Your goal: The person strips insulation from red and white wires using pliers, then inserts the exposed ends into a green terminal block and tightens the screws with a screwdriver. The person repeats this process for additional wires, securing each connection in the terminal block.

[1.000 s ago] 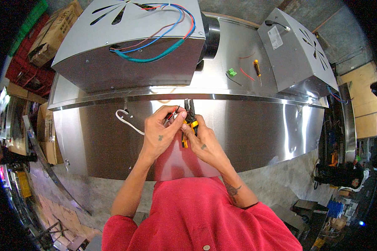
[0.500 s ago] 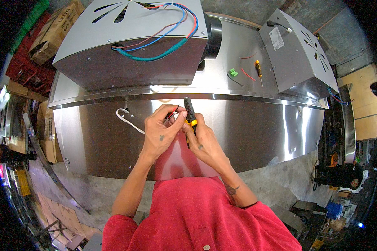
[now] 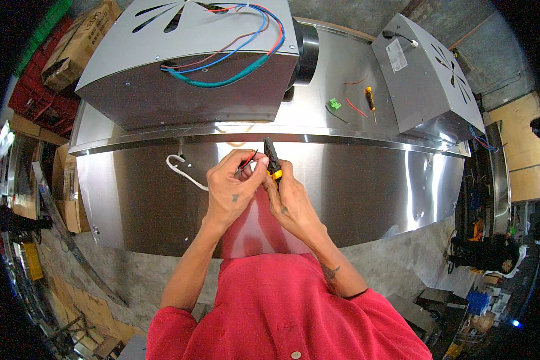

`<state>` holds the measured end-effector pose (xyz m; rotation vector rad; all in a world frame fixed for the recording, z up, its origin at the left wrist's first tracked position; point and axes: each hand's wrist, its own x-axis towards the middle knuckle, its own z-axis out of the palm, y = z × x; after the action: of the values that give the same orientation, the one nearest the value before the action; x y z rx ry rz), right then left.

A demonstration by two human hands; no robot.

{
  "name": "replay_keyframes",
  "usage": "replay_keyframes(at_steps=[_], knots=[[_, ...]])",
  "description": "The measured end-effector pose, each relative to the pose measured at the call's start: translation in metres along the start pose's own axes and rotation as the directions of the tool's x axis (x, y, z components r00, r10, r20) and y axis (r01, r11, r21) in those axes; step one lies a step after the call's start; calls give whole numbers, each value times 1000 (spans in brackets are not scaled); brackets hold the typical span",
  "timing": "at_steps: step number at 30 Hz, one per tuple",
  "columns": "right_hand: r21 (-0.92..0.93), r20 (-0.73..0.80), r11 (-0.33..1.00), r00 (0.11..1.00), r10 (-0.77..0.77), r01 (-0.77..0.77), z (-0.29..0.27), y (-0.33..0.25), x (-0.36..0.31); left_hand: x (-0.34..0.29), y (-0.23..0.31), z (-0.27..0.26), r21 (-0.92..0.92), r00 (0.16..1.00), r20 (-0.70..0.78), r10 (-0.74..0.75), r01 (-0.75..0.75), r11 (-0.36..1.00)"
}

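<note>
My left hand [image 3: 229, 183] pinches the end of a white cable [image 3: 190, 179], whose red and black wires [image 3: 248, 159] stick up from between the fingers. The cable's other part loops to the left on the steel panel, beside a small hole. In my right hand [image 3: 291, 195] is a pair of pliers [image 3: 272, 157] with black jaws and yellow-and-black handles, the jaws pointing away from me. The fingertips of both hands nearly meet, with the wires just left of the pliers. Whether the jaws touch a wire cannot be made out.
A large grey metal box [image 3: 180, 99] with coloured wires stands at the back left, another grey box [image 3: 426, 78] at the back right. Between them lie a screwdriver [image 3: 371, 101], a green connector [image 3: 335, 104] and wire scraps [image 3: 356, 107]. A raised ridge [image 3: 342, 140] crosses the steel surface [image 3: 366, 192].
The pliers have tilted slightly in my right hand, and their lower handle is now hidden by it. My left hand still pinches the cable in about the same place.
</note>
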<state>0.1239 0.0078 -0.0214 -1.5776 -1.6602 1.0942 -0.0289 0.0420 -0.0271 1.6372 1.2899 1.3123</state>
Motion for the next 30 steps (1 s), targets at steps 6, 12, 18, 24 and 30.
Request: replay_keyframes(at_steps=[6,12,18,24,30], knots=[[21,-46,998,997,-63,64,4,5,1,1,6,-1,-7,996,29,-82,83,997],[-46,-130,989,981,-145,140,10,11,4,1,8,1,21,999,3,-45,45,999],[-13,-124,989,981,-150,149,8,7,5,2,7,0,30,999,-1,-55,55,998],[-203,-53,977,996,-71,59,-1,2,6,8,5,-9,133,979,141,-146,127,983],[-64,-23,993,995,-101,99,-1,7,5,24,3,-26,-23,824,493,-279,333,943]])
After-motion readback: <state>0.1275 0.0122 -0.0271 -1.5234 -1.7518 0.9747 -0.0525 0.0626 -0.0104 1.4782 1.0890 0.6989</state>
